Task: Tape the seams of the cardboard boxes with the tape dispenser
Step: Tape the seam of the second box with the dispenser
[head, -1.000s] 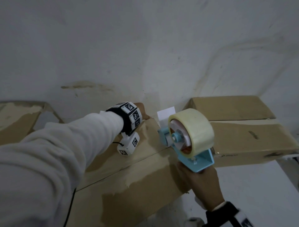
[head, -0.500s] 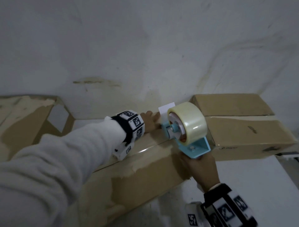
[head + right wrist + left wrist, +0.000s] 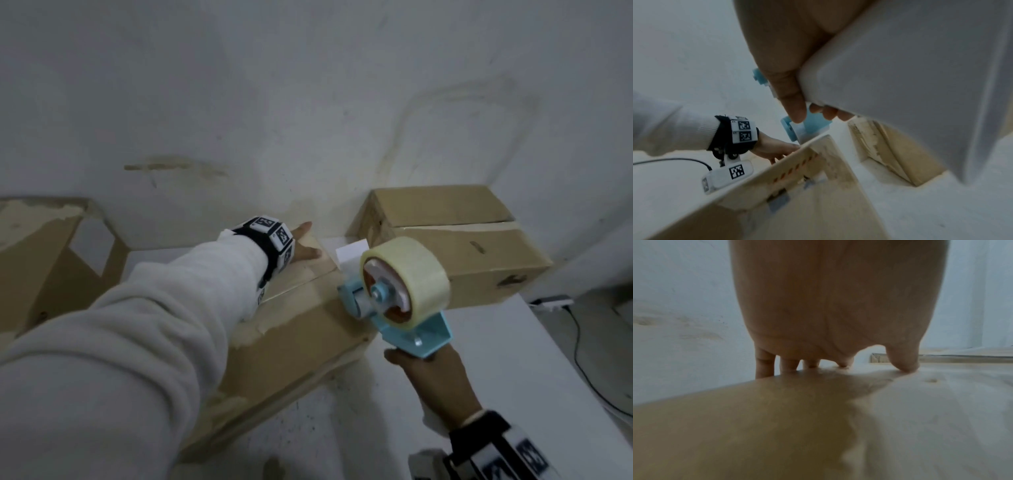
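A long cardboard box [image 3: 291, 332] lies on the white table [image 3: 496, 377], its top seam [image 3: 298, 285] running towards the right end. My left hand [image 3: 305, 244] lies flat on the far right corner of the top; in the left wrist view the fingers [image 3: 764, 365] reach past the far edge and the thumb [image 3: 904, 361] presses on the cardboard [image 3: 777, 418]. My right hand [image 3: 433, 373] grips the handle [image 3: 900, 65] of the blue tape dispenser [image 3: 407, 284], which carries a clear tape roll. Its front end [image 3: 813, 127] sits against the box's right end at the seam.
A second closed box [image 3: 459, 246] stands just behind the dispenser against the wall. An opened box [image 3: 44, 267] sits at the far left. A power strip [image 3: 551, 303] and black cable [image 3: 579, 346] lie beyond the table's right edge.
My left hand slid right along the far edge of the box top towards the dispenser end. The dispenser stayed at the box's right end, and my right hand dropped a little lower.
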### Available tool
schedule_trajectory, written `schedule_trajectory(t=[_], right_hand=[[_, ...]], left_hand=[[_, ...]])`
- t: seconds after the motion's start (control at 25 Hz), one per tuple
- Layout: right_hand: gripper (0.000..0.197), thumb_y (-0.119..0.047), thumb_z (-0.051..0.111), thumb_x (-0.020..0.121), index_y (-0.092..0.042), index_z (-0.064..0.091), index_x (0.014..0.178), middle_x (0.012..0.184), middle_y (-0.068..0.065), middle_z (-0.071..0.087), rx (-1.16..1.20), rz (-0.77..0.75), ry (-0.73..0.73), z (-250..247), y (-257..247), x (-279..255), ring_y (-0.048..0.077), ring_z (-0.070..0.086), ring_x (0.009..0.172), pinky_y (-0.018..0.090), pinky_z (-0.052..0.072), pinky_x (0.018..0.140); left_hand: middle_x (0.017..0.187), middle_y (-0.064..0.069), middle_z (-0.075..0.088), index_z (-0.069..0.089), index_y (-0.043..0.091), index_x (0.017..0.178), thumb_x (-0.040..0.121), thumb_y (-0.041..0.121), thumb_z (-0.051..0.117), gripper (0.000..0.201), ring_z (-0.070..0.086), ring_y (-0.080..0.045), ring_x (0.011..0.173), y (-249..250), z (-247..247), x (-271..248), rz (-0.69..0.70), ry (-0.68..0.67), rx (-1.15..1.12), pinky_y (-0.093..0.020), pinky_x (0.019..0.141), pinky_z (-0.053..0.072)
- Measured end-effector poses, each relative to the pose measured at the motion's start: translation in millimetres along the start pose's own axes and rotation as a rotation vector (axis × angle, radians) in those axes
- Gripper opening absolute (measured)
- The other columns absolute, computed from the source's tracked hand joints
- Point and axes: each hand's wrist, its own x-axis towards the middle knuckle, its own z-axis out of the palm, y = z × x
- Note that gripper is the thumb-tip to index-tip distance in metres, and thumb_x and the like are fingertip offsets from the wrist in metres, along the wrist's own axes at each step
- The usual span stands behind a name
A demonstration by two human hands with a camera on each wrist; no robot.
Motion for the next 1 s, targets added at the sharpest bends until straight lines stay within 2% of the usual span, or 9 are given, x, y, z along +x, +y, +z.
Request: schedule_trajectory(t=[0.12,0.2,0.28,0.36,0.44,0.52,0.68,0.84,1.0], right_hand=[[0.016,-0.002,0.074,0.066,-0.009,0.067,0.079,0.081,0.007,0.069,0.03,0.028,0.037,-0.9,14.8,-6.5,0.019,0.061,0.073,0.034,0.046,0.065],[0.017,0.001,0.073,0.069,-0.007,0.065,0.081,0.079,0.005,0.067,0.03,0.011,0.022,0.8,17.0,-8.5,0.012,0.058,0.069,0.023,0.045,0.057],[0.018,0.004,0.071,0.071,-0.008,0.061,0.081,0.075,0.0,0.063,0.062,0.0,0.009,1.4,18.9,-10.1,0.007,0.054,0.065,0.01,0.042,0.049],[0.022,0.004,0.07,0.073,-0.014,0.058,0.077,0.073,-0.005,0.06,0.082,-0.016,-0.01,-0.1,19.8,-13.1,0.005,0.051,0.064,0.007,0.04,0.047],[0.029,0.0,0.071,0.075,-0.022,0.053,0.072,0.075,-0.003,0.059,0.015,-0.048,-0.056,-1.5,21.5,-13.7,0.007,0.052,0.066,0.016,0.039,0.053],[0.026,-0.003,0.071,0.075,-0.022,0.053,0.074,0.079,0.003,0.06,-0.051,-0.065,-0.092,-2.7,22.5,-10.6,0.01,0.052,0.068,0.025,0.037,0.057],[0.018,-0.01,0.073,0.074,-0.011,0.06,0.087,0.082,0.005,0.062,-0.065,-0.034,-0.132,-8.2,27.3,-3.5,0.008,0.053,0.068,0.021,0.04,0.057],[0.014,-0.008,0.072,0.073,-0.011,0.061,0.082,0.076,0.001,0.062,-0.035,-0.033,-0.18,-12.3,24.9,0.0,0.012,0.055,0.068,0.024,0.041,0.057],[0.014,-0.009,0.072,0.072,-0.016,0.059,0.071,0.075,0.004,0.063,-0.031,-0.023,-0.203,-12.4,22.9,7.2,0.025,0.059,0.076,0.03,0.043,0.063]], left_hand=[[0.157,-0.014,0.017,-0.007,0.04,0.148,0.079,0.079,0.031,0.088,0.024,-0.035,0.142,-7.0,0.2,3.0,-0.005,-0.002,0.044,-0.046,0.112,0.022],[0.157,-0.014,0.015,-0.007,0.036,0.148,0.079,0.078,0.032,0.09,0.023,-0.034,0.143,-1.0,-2.3,-5.8,-0.029,0.005,0.073,-0.048,0.113,0.022],[0.158,-0.013,0.007,-0.008,0.03,0.15,0.088,0.065,0.038,0.085,0.017,-0.034,0.144,9.4,-5.3,-19.3,-0.02,0.066,0.029,-0.049,0.114,0.019],[0.159,-0.01,0.003,-0.007,0.024,0.15,0.092,0.05,0.045,0.082,0.014,-0.032,0.145,18.9,-8.5,-42.8,0.052,0.113,-0.018,-0.048,0.116,0.017],[0.16,-0.006,-0.002,-0.008,0.02,0.15,0.089,0.046,0.053,0.09,0.007,-0.027,0.147,28.2,-7.8,-78.7,0.141,0.12,-0.045,-0.045,0.118,0.015],[0.159,-0.005,-0.009,-0.011,0.018,0.15,0.082,0.05,0.062,0.105,-0.004,-0.024,0.148,42.5,9.2,-110.4,0.186,0.098,-0.058,-0.045,0.12,0.01],[0.157,-0.007,-0.022,-0.018,0.016,0.147,0.065,0.059,0.073,0.13,-0.017,-0.029,0.145,78.2,67.8,-121.5,0.087,0.11,-0.009,-0.052,0.117,-0.001],[0.156,-0.008,-0.023,-0.016,0.021,0.148,0.069,0.058,0.068,0.122,-0.02,-0.032,0.144,86.1,79.1,-102.5,0.136,0.217,0.114,-0.06,0.115,-0.004],[0.159,-0.002,-0.014,-0.011,0.025,0.149,0.074,0.057,0.063,0.11,-0.017,-0.027,0.146,82.7,78.0,-100.3,0.229,0.187,0.153,-0.061,0.115,-0.001]])
